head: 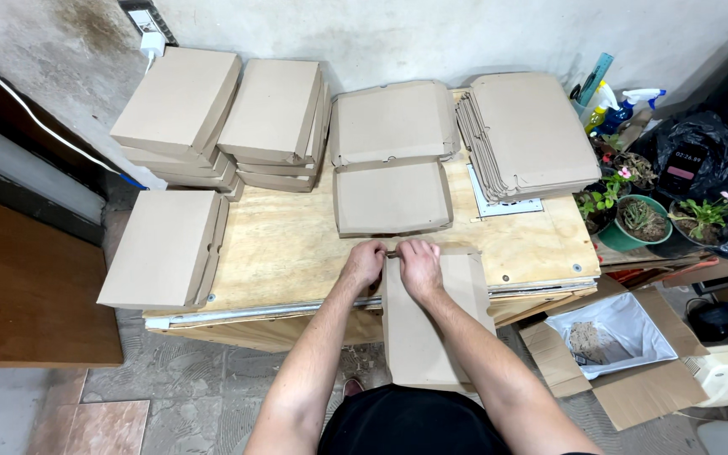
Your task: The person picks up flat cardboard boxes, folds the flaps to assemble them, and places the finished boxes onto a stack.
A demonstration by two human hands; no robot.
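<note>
A flat cardboard blank [427, 316] lay low-centre, both hands [393, 263] pinching its top edge; finished boxes [180, 105] filled the table's [297, 253] upper-left, flat blanks [524, 135] upper-right.

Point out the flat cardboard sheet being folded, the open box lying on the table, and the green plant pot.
Flat cardboard sheet [421, 337], head view: bare middle of the sheet, below both hands.
Open box [392, 198], head view: centre of its tray floor.
Green plant pot [631, 239], head view: front wall of the pot.
</note>
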